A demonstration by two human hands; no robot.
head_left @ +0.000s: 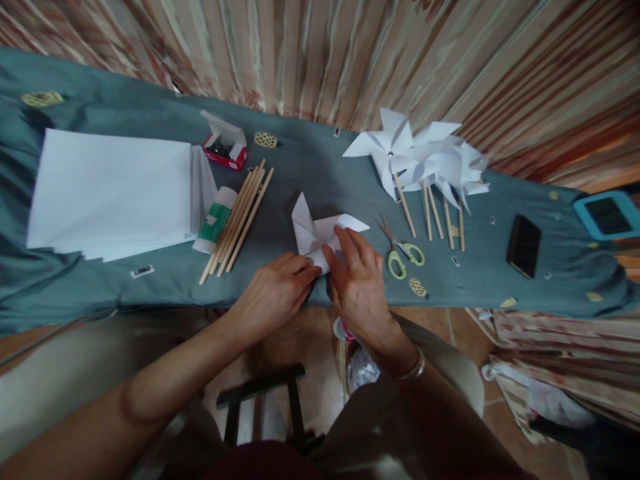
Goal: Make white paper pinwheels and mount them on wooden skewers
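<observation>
Over the table (pixel 310 173) edge, palms-down left hand (pixel 277 287) and right hand (pixel 357 283) pinch folded paper (pixel 315 230).

Sticks (pixel 239 215) btwn paper stack (pixel 113 193) & folded paper (pixel 320 233); scissors (pixel 403 253) right.

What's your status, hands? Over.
Left hand and right hand on paper, grip unclear. Paper part-folded. Scissors right, sticks left, both clear.

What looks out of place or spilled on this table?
Nothing is spilled or damaged. The small red cardboard box sits with its white lid flipped open, and the green-labelled white glue tube lies on its side beside the wooden sticks.
</observation>
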